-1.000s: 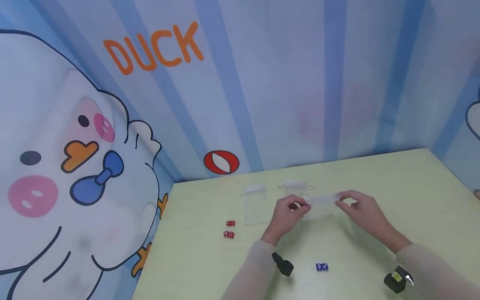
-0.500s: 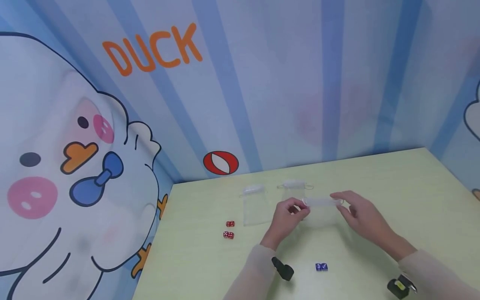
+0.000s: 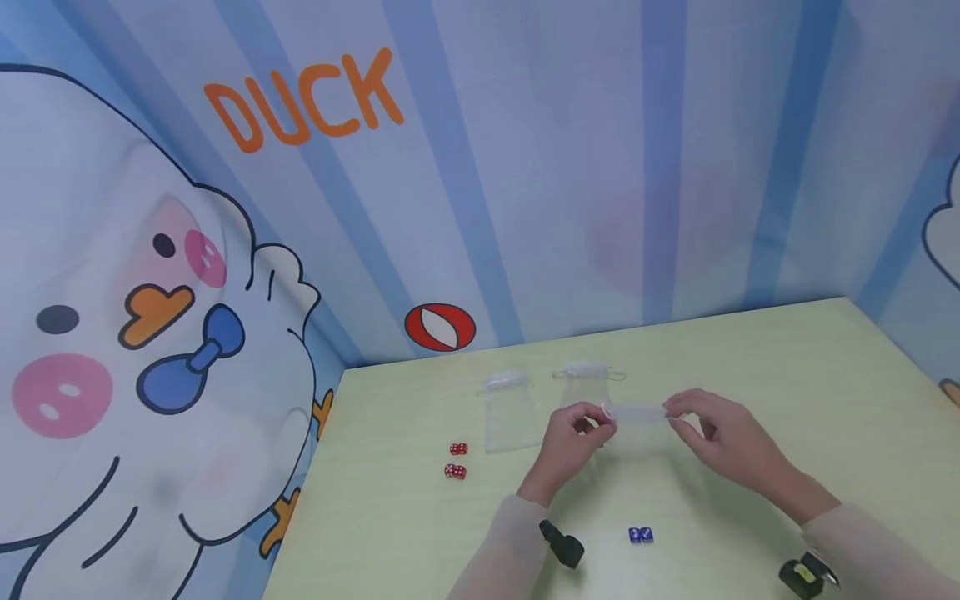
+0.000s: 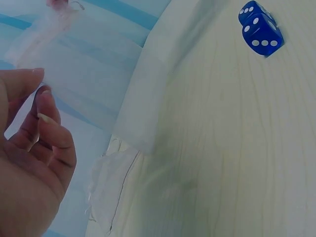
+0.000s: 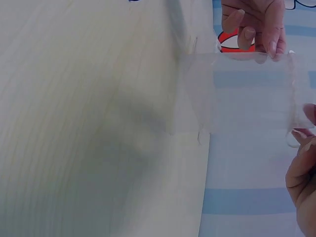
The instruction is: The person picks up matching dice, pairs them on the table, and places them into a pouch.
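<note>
A sheer white drawstring pouch point(image 3: 636, 414) hangs stretched between my two hands above the table. My left hand point(image 3: 570, 437) pinches its left top corner between thumb and fingers. At the other top corner my right hand point(image 3: 723, 435) pinches the edge near the drawstring loop. In the right wrist view the see-through pouch point(image 5: 249, 94) looks flat, with a gathered band near its top. Two blue dice point(image 3: 641, 535) lie side by side on the table in front of my hands.
Two more sheer pouches, a left one point(image 3: 512, 417) and a right one point(image 3: 587, 383), lie on the table point(image 3: 810, 358) behind my hands. Red dice sit at the left in a back pair point(image 3: 458, 448) and a front pair point(image 3: 454, 472). A printed backdrop point(image 3: 570, 167) stands behind.
My right fingers have shifted along the pouch's right top corner, loosening and then pinching again. The left hand keeps its hold, and both hands sit slightly lower in view.
</note>
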`<state>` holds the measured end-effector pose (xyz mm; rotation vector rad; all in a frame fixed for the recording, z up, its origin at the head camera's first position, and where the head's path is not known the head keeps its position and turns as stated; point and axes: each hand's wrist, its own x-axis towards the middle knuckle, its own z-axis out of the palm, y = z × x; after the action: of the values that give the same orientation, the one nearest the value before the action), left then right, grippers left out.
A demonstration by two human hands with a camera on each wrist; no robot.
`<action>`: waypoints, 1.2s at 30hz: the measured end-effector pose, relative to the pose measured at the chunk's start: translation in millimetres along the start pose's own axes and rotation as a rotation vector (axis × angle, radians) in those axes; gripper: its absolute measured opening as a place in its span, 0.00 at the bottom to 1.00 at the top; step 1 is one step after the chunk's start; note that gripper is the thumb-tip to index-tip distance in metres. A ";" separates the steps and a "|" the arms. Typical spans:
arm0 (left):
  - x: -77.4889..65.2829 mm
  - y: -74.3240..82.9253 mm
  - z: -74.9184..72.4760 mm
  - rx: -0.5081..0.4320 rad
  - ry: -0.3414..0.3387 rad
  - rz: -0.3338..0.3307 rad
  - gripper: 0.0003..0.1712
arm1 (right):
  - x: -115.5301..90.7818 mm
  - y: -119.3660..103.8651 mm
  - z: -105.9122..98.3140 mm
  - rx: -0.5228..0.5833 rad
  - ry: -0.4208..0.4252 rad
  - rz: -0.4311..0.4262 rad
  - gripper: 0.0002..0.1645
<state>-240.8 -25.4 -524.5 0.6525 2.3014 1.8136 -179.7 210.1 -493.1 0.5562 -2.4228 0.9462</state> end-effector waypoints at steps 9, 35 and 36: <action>-6.1 0.6 4.1 0.017 -0.024 0.014 0.03 | 9.6 -19.3 -11.0 -0.047 -0.182 0.166 0.06; -36.5 -7.4 -9.8 0.197 -0.175 -0.084 0.17 | 11.8 -31.7 -11.2 -0.072 -0.120 0.254 0.17; -39.7 -9.5 -10.0 0.225 -0.211 -0.091 0.17 | 11.9 -31.3 -11.3 -0.069 -0.120 0.253 0.17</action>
<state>-211.2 -52.5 -537.0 0.7196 2.3668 1.3868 -169.7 194.6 -463.0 0.2935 -2.6684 0.9475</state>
